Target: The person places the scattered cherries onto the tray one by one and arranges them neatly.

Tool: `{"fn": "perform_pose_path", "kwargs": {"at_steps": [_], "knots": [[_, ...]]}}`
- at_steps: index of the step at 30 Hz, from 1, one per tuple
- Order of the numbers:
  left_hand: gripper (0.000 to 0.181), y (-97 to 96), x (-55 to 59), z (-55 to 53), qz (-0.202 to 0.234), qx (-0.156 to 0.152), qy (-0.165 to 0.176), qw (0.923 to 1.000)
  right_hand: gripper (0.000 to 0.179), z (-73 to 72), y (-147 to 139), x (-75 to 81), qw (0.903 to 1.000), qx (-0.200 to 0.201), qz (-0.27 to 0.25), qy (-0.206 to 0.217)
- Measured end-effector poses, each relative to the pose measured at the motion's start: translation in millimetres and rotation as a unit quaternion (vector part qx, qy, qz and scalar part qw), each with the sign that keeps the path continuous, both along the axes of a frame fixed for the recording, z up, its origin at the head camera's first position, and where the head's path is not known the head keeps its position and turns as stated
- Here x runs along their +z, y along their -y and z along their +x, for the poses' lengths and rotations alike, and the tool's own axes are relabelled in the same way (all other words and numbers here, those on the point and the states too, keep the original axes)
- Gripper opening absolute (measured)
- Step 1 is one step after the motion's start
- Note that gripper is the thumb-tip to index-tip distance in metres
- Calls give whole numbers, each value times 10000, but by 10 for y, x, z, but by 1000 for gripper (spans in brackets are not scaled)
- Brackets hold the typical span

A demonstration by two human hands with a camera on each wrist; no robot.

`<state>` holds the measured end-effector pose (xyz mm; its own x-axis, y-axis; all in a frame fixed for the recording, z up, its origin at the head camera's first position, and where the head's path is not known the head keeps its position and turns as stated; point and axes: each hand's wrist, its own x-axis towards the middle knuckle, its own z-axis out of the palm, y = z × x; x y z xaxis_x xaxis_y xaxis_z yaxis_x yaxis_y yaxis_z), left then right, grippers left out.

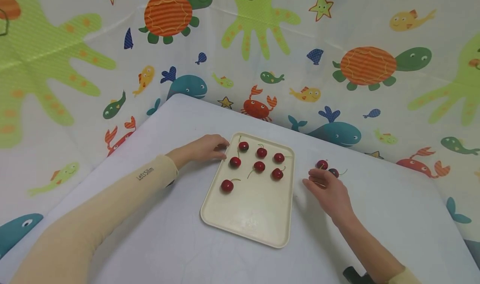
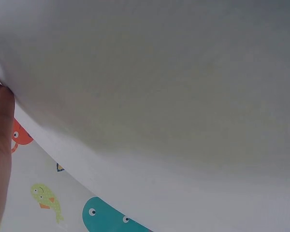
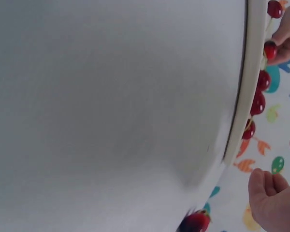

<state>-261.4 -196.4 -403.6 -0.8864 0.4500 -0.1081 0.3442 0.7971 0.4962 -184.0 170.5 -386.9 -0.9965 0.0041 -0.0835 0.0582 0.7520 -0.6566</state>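
Observation:
A cream rectangular tray [image 1: 255, 211] bears several dark red cherries [image 1: 259, 166] with stems, mostly toward its far end. At the tray's left rim is my left hand [image 1: 205, 148], its fingertips right at the edge; the left wrist view shows its fingers [image 2: 4, 111] straight. My right hand [image 1: 331, 192] hovers to the right of the tray, thumb and fingers apart with nothing between them. Just beyond its fingers two more cherries lie on the table, one lighter red [image 1: 321, 164] and one darker [image 1: 333, 172], partly covered by the hand.
A white cloth covers the table [image 1: 168, 225]. Behind it hangs a curtain [image 1: 232, 79] printed with sea animals. A black object [image 1: 354, 275] shows beneath the right wrist, at the bottom of the head view.

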Motion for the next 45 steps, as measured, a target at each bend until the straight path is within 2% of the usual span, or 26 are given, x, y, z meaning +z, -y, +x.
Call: {"fn": "perform_pose_path", "kwargs": {"at_steps": [9, 14, 28, 39, 45], "knots": [[53, -65, 7, -6, 4, 97, 33, 9999, 63, -117, -289, -51, 9991, -266, 243, -209], [53, -92, -8, -22, 16, 149, 5, 9999, 59, -189, -452, -65, 9994, -172, 141, -263], [53, -162, -3, -50, -36, 271, 36, 9996, 67, -344, -764, -58, 9991, -369, 217, 69], [54, -152, -21, -62, -29, 247, 22, 9997, 70, -405, -816, -136, 9968, -696, 292, 281], [54, -145, -19, -55, -49, 238, 24, 9997, 71, -419, -821, -150, 9969, -539, 255, 510]]}}
